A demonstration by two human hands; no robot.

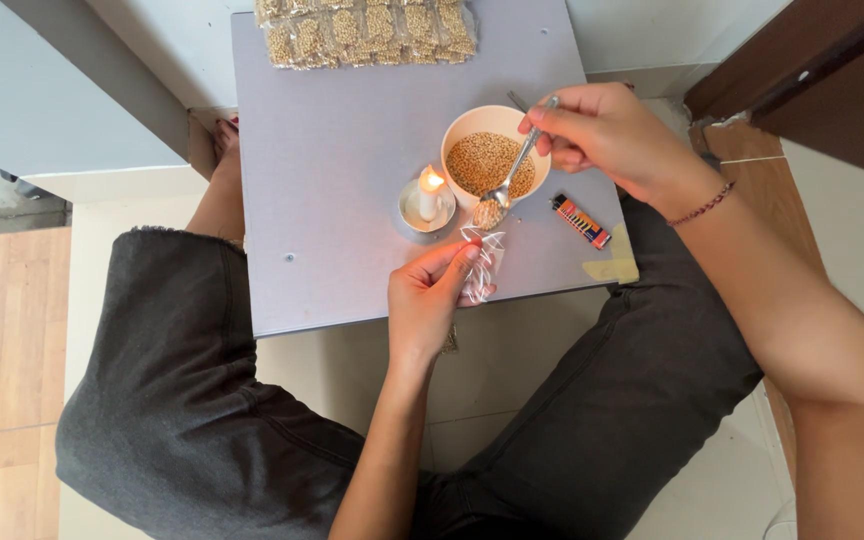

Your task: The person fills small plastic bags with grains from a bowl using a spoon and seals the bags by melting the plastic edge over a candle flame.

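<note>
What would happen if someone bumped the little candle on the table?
The candle would probably tip easily: it stands tall and thin on a small saucer. It looks light, so a nudge might slide it. Its flame is lit, close beside the bowl of grains.

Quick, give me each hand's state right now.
Left hand: closed on a small clear plastic bag, mouth held up.
Right hand: closed on a metal spoon loaded with grain, above the bag.

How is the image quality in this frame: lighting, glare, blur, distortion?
Head view: even, soft daylight; sharp on the spoon and bowl. The candle flame is slightly blown out, casting a pale glow on the board. Mild wide-angle stretch at the right forearm; no motion blur.
</note>
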